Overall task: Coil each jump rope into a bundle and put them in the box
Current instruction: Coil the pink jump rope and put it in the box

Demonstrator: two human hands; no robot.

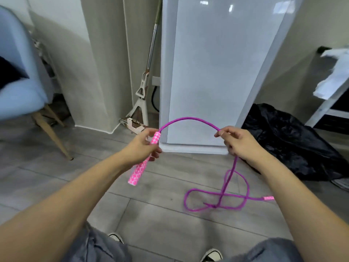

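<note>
A purple jump rope with pink-and-white patterned handles arches between my hands. My left hand grips one handle, which points down and to the left. My right hand pinches the cord at the other end of the arch. From there the cord drops to the grey floor and lies in loose crossing loops. The second handle lies on the floor at the right, partly behind my right forearm. No box is in view.
A white refrigerator stands straight ahead. A mop leans in the corner to its left. A blue chair with wooden legs is at the far left. A black plastic bag lies on the floor at the right. My shoes show at the bottom.
</note>
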